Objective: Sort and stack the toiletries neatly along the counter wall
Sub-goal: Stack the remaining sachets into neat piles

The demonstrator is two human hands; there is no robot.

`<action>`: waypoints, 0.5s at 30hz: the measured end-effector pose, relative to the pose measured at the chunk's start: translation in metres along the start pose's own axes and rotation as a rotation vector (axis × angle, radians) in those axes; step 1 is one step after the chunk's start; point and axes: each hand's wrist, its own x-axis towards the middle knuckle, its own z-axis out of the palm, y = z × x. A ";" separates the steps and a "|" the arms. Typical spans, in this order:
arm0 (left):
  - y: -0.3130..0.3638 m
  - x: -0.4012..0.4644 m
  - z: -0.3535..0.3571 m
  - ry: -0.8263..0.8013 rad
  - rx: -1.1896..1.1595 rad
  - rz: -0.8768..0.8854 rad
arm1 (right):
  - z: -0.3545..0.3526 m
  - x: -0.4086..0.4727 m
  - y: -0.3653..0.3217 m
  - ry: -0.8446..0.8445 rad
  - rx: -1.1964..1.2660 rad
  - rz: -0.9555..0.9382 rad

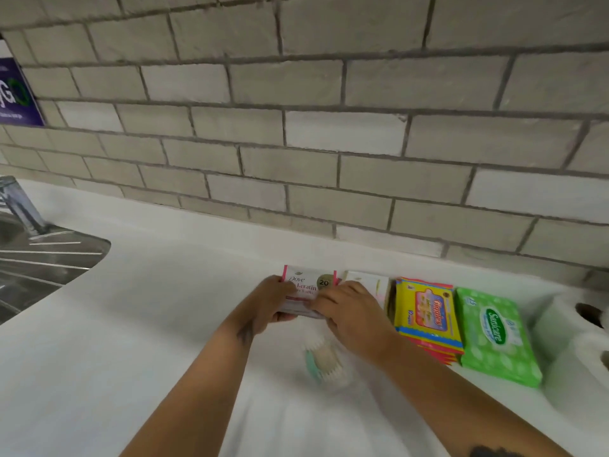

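Between the two hands, a small stack of Dove sachets (308, 286) is held just above the white counter (158, 318), close to the tiled wall (296, 143). Left hand (275, 303): fingers curled around the left edge of the stack, thumb on its top face. Right hand (349, 313): fingers pinch the stack's right and lower edge, with the palm facing down. Both hands are therefore grasping the same stack; whether its underside touches the counter cannot be told.

Immediately beyond the right hand, partly covered by it, lies a pale, white-and-pink pack (365, 282). Further to the right of that hand sits a pile of yellow-and-red packets (426, 316), lying flat and fanned slightly at its near end. A green Sanicare wipes pack (494, 336) lies just beside that pile, on its right. Two white paper rolls (566, 328) lie at the far right, next to the wipes pack, with their core openings visible.

Below the hands, nearer the person, a clear container of cotton buds (324, 359) with a teal end lies on its side; it is blurred.

Well to the left of the left hand, a steel sink (43, 258) with a tap (19, 202) is set into the counter. A purple sign (16, 94) is on the wall above it.
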 end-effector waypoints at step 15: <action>-0.014 0.118 0.011 0.190 0.721 0.119 | 0.060 0.047 0.038 -0.235 -0.021 0.133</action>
